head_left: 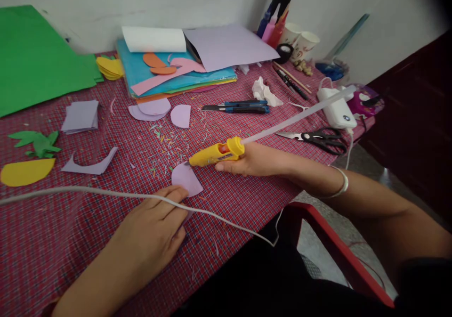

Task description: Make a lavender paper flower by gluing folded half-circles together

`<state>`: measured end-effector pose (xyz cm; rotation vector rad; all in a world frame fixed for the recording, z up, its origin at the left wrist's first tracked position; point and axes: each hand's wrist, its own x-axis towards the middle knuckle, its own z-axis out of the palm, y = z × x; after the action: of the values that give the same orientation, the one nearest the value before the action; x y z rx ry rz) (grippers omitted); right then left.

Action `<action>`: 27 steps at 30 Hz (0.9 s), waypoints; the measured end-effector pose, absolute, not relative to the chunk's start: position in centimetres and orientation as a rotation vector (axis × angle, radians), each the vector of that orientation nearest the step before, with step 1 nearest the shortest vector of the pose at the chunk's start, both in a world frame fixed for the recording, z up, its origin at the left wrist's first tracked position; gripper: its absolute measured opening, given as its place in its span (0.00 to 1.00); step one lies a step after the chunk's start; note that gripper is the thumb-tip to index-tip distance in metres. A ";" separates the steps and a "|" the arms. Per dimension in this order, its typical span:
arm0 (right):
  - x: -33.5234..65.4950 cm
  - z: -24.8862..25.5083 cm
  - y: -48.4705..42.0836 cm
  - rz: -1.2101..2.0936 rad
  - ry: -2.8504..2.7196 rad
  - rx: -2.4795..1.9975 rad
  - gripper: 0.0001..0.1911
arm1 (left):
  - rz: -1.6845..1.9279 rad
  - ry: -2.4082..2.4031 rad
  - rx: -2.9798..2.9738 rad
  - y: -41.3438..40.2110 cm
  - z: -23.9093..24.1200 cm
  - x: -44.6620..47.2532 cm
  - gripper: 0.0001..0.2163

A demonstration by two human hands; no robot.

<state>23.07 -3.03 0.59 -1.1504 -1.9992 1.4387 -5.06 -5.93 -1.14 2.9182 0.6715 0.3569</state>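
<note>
My right hand (256, 159) is closed round a yellow hot glue gun (215, 154), with a long translucent glue stick (296, 115) jutting from its back. The nozzle points left, at the upper edge of a rounded lilac foam piece (185, 179); whether it touches cannot be made out. My left hand (158, 220) grips that piece by its lower edge against the table, fingers together. A bit more lilac foam shows by the left thumb, mostly covered by the hand. A white cord (116, 194) runs across above the left fingers.
Lilac half-rounds (181, 116), box cutters (243, 106) and scissors (314, 138) lie beyond my hands. At left are lilac squares (80, 116), a yellow piece (27, 172) and green leaves (40, 142). A white power strip (337, 109) sits at right, paper cups (305, 44) behind.
</note>
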 end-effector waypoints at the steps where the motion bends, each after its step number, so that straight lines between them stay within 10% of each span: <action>1: 23.1 0.6 -3.1 1.438 -2.007 -1.153 0.17 | 0.366 0.677 2.910 -5.9 -1.1 -5.0 0.10; 27: 21.7 0.4 -3.2 1.418 -2.064 -1.092 0.12 | 0.372 0.614 2.972 -6.5 0.5 -5.0 0.12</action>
<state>21.66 -3.25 0.43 -1.0920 -2.0644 1.4180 -4.98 -6.47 0.52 2.9716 0.6142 0.3724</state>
